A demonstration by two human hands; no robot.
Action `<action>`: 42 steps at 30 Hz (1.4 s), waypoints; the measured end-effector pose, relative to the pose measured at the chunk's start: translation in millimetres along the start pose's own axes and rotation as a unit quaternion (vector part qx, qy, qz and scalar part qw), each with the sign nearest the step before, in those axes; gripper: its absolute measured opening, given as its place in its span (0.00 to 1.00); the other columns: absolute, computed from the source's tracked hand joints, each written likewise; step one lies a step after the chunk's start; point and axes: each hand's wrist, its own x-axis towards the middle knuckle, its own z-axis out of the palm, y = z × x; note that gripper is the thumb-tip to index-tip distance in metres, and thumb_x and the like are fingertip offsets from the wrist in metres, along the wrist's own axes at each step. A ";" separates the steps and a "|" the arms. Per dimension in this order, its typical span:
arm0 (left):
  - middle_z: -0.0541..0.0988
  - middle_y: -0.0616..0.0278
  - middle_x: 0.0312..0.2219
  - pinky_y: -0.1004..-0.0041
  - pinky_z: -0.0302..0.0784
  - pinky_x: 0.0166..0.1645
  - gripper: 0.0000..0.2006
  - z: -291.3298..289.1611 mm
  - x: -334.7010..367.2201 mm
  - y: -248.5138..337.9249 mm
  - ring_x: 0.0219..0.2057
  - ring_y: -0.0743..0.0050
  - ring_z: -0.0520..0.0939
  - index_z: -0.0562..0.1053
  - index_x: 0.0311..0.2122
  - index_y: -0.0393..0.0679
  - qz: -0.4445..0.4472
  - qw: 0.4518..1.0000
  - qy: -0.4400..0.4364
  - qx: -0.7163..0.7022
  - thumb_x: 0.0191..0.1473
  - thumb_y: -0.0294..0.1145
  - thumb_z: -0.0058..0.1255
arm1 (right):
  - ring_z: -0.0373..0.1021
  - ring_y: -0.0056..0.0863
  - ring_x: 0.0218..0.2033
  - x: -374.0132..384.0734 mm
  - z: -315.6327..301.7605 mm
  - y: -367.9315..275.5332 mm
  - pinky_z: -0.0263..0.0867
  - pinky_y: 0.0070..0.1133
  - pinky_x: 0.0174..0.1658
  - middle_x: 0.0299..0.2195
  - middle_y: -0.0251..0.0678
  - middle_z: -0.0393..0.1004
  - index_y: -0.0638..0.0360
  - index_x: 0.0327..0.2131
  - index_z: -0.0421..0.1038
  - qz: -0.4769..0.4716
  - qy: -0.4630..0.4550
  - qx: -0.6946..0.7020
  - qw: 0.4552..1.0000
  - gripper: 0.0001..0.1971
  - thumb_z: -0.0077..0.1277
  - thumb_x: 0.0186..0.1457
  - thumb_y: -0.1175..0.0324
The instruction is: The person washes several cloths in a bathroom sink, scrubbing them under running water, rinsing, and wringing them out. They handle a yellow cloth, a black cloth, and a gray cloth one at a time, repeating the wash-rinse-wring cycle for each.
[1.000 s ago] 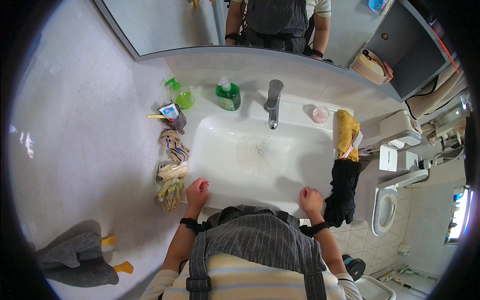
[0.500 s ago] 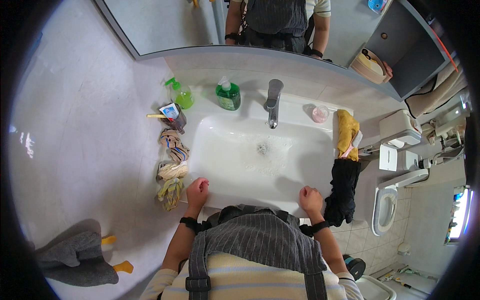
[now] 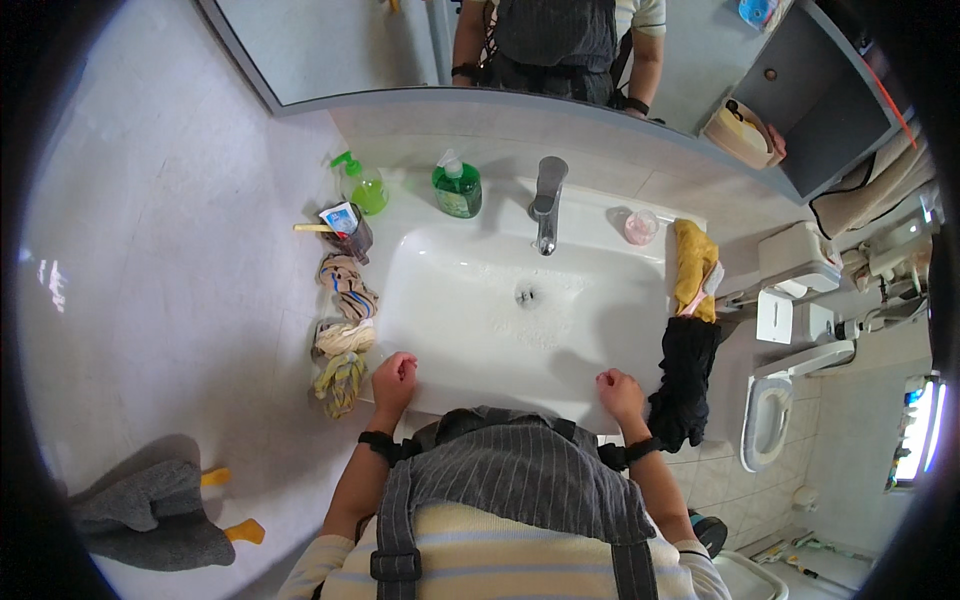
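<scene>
My left hand [image 3: 394,382] rests in a loose fist on the near left rim of the white washbasin [image 3: 440,385]. Curled the same way, my right hand [image 3: 621,393] is at the near right rim. Nothing shows in either hand. Thin patches of foam [image 3: 535,325] cling to the basin floor around the drain [image 3: 526,295]. The chrome faucet [image 3: 547,205] stands at the back, and no stream is seen from it. Beside my left hand lie small striped and cream cloth bundles that look like socks [image 3: 345,340]. A crumpled black cloth [image 3: 685,385] lies right of my right hand.
Along the back are a light-green pump bottle [image 3: 362,190], a dark-green soap bottle [image 3: 458,190] and a small pink-filled container [image 3: 641,228]. A cup [image 3: 350,240] holds a toothpaste tube. Yellow cloth [image 3: 693,260] lies at right, near a toilet [image 3: 768,420]. A grey towel [image 3: 160,520] hangs left.
The foamy water round the drain has gone down, and the drain opening shows more plainly. Both hands stay at the near rim.
</scene>
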 end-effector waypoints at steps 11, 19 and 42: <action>0.75 0.60 0.19 0.73 0.70 0.24 0.03 -3.7 0.0 -4.3 0.19 0.67 0.76 0.72 0.27 0.44 -0.002 1.000 0.010 0.010 0.48 0.25 0.46 | 0.71 0.43 0.40 81.9 -133.2 -228.5 0.69 0.28 0.45 0.40 0.57 0.70 0.72 0.42 0.61 -0.064 -0.258 0.666 0.697 0.16 0.36 0.59 0.66; 0.75 0.58 0.20 0.70 0.71 0.25 0.02 -4.0 -0.6 4.0 0.20 0.62 0.76 0.71 0.27 0.43 0.026 0.999 0.045 0.008 0.48 0.25 0.47 | 0.73 0.41 0.36 136.0 -149.1 -265.2 0.75 0.25 0.36 0.36 0.54 0.72 0.74 0.39 0.59 -0.037 -0.260 0.722 0.641 0.16 0.26 0.62 0.69; 0.75 0.59 0.20 0.71 0.71 0.25 0.02 -2.2 0.3 4.8 0.19 0.64 0.76 0.72 0.27 0.43 0.000 1.000 0.028 -0.009 0.48 0.25 0.47 | 0.67 0.43 0.43 110.8 13.5 -180.7 0.65 0.32 0.52 0.37 0.49 0.67 0.76 0.39 0.59 0.016 -0.128 0.892 0.433 0.13 0.33 0.50 0.77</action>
